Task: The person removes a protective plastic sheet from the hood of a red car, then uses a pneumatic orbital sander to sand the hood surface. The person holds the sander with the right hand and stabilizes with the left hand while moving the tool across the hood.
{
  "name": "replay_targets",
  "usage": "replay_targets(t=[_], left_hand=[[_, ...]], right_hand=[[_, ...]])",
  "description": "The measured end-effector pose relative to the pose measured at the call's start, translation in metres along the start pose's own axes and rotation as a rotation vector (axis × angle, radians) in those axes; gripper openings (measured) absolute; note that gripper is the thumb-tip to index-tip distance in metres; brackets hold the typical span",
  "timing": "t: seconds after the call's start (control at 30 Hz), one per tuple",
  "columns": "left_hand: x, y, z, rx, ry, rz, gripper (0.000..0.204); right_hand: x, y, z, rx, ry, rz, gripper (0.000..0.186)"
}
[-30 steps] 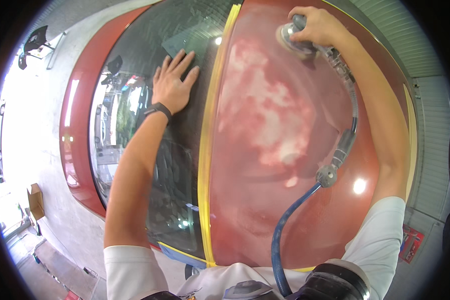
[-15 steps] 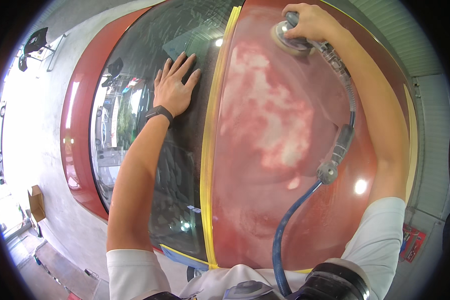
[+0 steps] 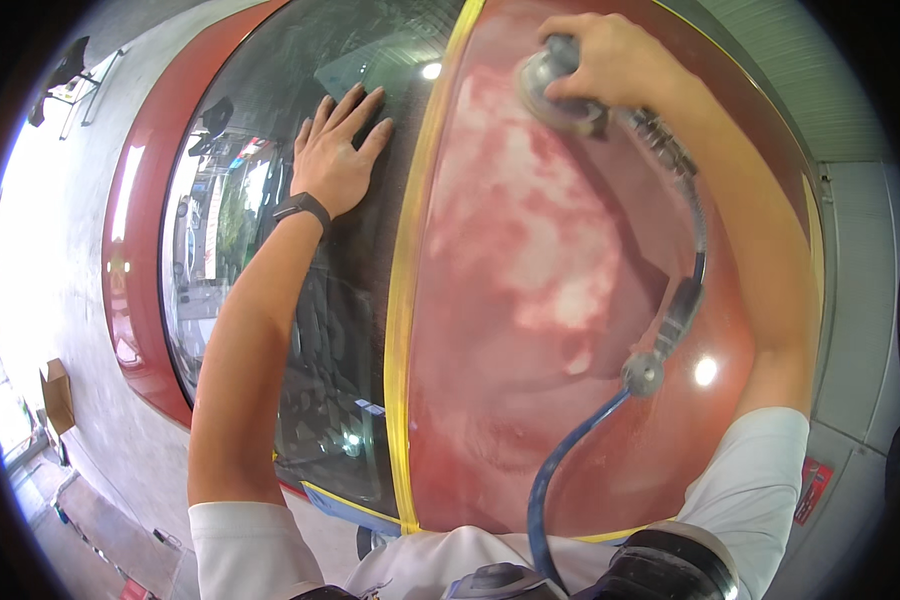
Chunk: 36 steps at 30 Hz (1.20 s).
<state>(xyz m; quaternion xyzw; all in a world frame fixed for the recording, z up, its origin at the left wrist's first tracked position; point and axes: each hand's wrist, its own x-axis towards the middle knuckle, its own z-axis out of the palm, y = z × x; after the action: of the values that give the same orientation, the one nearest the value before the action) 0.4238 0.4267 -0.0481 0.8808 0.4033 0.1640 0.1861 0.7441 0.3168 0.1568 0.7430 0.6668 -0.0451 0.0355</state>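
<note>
At the far part of the red car panel (image 3: 510, 430), my right hand (image 3: 615, 62) is wrapped round a round air sander (image 3: 540, 80). The sander's disc rests against the panel, beside a whitish and pink sanded patch (image 3: 550, 250). A ribbed line and a blue hose (image 3: 565, 440) trail from the tool towards my body. My left hand (image 3: 332, 165) lies flat on the dark window glass (image 3: 345, 290), fingers spread, holding nothing. Yellow masking tape (image 3: 402, 300) runs along the border between glass and panel.
Blue masking film (image 3: 355, 512) edged with yellow tape covers the glass's near corner. A glossy red strip of bodywork (image 3: 130, 270) borders the glass on the left. On the floor stand an open cardboard box (image 3: 57, 395) at left and a red item (image 3: 813, 490) at right.
My right hand has moved the sander a little to the left and towards me across the panel. My left hand stays flat on the glass. The whole view has shifted slightly.
</note>
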Motion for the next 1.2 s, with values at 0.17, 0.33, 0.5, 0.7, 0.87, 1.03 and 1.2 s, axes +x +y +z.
replay_targets(t=[0.17, 0.33, 0.5, 0.7, 0.87, 1.03, 1.2], left_hand=[[-0.005, 0.003, -0.004, 0.019, 0.002, 0.002, 0.063], [-0.005, 0.004, -0.003, 0.007, 0.008, -0.021, 0.062], [-0.001, 0.004, 0.001, 0.035, 0.028, -0.001, 0.062], [-0.001, 0.004, -0.001, -0.049, 0.028, -0.019, 0.065], [-0.006, 0.005, -0.003, 0.000, 0.018, 0.000, 0.063], [-0.003, 0.006, -0.002, -0.009, 0.044, -0.010, 0.063], [-0.001, 0.006, -0.001, -0.045, 0.044, -0.010, 0.064]], right_hand=[[0.053, 0.053, -0.017, -0.057, 0.044, 0.204, 0.067], [0.032, 0.028, -0.011, 0.007, 0.024, 0.038, 0.063], [-0.028, -0.016, 0.002, 0.050, 0.006, -0.075, 0.064], [0.034, 0.045, -0.011, -0.082, 0.041, 0.024, 0.067], [0.060, 0.064, -0.018, 0.006, -0.010, 0.180, 0.067], [0.007, 0.004, -0.004, -0.017, -0.021, 0.008, 0.065], [0.024, 0.002, -0.004, 0.018, 0.039, -0.073, 0.064]])
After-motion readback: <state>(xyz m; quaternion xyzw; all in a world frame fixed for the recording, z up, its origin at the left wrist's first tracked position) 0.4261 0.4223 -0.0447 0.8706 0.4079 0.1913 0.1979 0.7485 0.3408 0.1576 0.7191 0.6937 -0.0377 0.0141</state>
